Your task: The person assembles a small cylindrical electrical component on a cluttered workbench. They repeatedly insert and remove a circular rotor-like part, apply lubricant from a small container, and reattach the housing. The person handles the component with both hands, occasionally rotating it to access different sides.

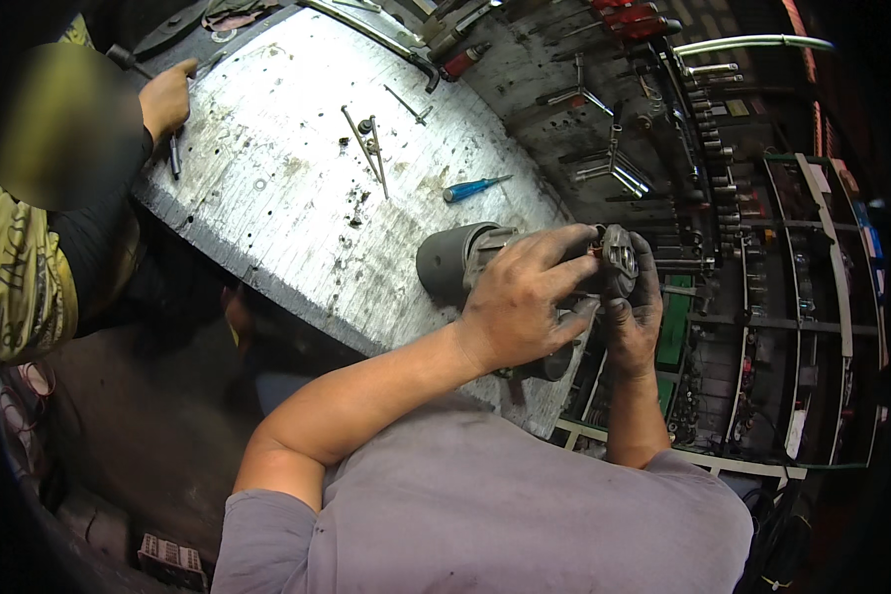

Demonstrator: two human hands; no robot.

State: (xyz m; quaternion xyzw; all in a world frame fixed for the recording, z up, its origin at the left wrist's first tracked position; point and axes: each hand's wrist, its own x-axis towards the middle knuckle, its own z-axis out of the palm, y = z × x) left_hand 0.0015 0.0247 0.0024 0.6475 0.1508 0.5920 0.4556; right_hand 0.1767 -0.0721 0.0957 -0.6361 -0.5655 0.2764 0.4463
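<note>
My right hand (pixel 636 332) is closed round the edge of a round dark metal piece (pixel 620 262), like a motor end cap, lifted at the bench's right end. The fingertips of my left hand (pixel 527 297) meet its left side, with a small coppery bit showing between them. Behind and below my left hand lies a dark grey cylindrical motor housing (pixel 450 262), partly covered by the hand. Another dark round part (pixel 554 366) shows under my left wrist. A blue-handled screwdriver (pixel 470 189) rests on the bench beyond the housing.
Two long thin bolts (pixel 368 153) and several small parts lie on the worn bench (pixel 297 198). Pullers (pixel 614 168) and sockets (pixel 713 139) hang on the right-hand board. A rack (pixel 812 327) stands at right. A co-worker's hand (pixel 168 99) is at the far left.
</note>
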